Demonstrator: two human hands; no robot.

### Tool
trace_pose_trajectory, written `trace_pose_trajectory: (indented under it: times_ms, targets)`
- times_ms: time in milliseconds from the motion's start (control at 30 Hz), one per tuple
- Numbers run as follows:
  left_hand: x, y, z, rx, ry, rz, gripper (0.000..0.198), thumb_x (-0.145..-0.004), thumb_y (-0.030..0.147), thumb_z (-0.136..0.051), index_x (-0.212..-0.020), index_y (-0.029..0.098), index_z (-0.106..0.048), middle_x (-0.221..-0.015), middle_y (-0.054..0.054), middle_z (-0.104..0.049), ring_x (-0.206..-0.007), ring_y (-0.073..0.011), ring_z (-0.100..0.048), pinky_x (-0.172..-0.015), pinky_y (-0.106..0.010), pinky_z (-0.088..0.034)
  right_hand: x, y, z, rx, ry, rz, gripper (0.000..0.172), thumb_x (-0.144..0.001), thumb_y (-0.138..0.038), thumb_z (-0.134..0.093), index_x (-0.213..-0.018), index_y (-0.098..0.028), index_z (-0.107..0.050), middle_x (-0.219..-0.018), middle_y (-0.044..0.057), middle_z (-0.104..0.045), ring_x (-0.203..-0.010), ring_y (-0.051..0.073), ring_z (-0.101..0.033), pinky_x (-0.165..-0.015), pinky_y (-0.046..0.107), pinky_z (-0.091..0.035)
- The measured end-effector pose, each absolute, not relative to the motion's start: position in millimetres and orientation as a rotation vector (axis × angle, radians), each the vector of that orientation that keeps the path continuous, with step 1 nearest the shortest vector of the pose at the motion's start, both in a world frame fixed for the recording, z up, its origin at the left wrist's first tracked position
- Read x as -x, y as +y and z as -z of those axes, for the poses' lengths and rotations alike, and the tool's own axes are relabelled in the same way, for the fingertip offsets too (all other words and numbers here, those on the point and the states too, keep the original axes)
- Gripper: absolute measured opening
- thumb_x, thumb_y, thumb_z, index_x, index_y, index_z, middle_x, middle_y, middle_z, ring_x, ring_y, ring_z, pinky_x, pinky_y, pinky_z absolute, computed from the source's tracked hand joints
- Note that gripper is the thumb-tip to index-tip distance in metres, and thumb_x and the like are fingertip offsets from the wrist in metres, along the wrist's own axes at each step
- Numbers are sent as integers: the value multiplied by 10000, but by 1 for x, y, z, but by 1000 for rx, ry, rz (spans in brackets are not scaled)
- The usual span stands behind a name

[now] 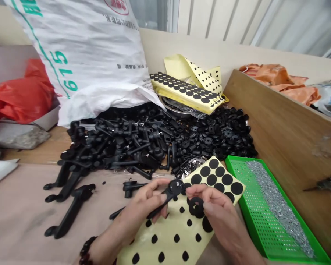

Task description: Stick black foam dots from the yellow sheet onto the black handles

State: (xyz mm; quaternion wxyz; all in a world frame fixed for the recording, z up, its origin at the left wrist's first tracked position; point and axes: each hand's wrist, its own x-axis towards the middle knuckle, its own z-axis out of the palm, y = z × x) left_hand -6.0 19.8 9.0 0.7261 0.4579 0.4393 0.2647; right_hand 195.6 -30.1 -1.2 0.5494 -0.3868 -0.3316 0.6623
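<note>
My left hand (pixel 147 204) grips a black plastic lever part (pixel 168 193) by its arm, round head up. My right hand (pixel 213 209) pinches a black ring-shaped sticker (pixel 196 207) right beside that head. Both hands hover over a yellow backing sheet (pixel 176 235) dotted with small black centres and several full black round stickers (pixel 219 176) at its far end. A bead bracelet (pixel 85 250) sits on my left wrist.
A big pile of black lever parts (pixel 118 143) and round black caps (pixel 223 136) lies behind the hands. Finished levers (pixel 68 209) lie at left. A green perforated tray (pixel 267 206) of small metal pieces stands at right beside a wooden board (pixel 287 129). White sack (pixel 82 55), more sticker sheets (pixel 187 90) behind.
</note>
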Motion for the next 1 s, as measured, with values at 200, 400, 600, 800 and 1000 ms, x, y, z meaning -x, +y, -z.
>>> trace_pose_trajectory:
  times_ms: [200,400,600,800,1000]
  targets:
    - [2,13,-8,-879,806,-504,509,-697,222,-613,-1189,155,-497,-788,-27,-693,-546,-128,-600,-538,-223,-394,-193,-31,4,918,-837,-1561,148,-720,-274,-703,-644,-209,-595,-977,48,-664,-940,221,-550,-820,316,-404]
    - [-5,14,-12,-1005,866,-452,464,-673,209,-579,-1134,159,-564,-813,-1,-680,-513,-103,-579,-593,-249,-387,-195,-30,4,1009,-893,-1504,169,-717,-277,-689,-630,-199,-566,-937,40,-618,-884,209,-521,-770,293,-382]
    - [-3,14,-12,-1115,909,-396,553,-676,222,-521,-1225,163,-548,-749,14,-665,-545,-126,-566,-578,-260,-353,-192,-28,8,1053,-938,-1515,155,-733,-239,-662,-636,-196,-550,-928,38,-591,-857,196,-511,-755,290,-383]
    - [-3,14,-21,-1110,932,-358,559,-670,222,-530,-1226,176,-567,-665,31,-642,-576,-151,-543,-543,-252,-338,-193,-27,8,1088,-1000,-1482,146,-741,-233,-655,-638,-191,-560,-923,41,-590,-839,187,-517,-728,277,-390]
    - [5,8,-6,-1182,1004,-361,498,-802,255,-506,-1299,233,-529,-705,26,-685,-716,-188,-599,-647,-259,-385,-192,-27,6,1129,-1043,-1459,154,-742,-231,-644,-625,-196,-551,-898,35,-578,-824,179,-515,-698,263,-393]
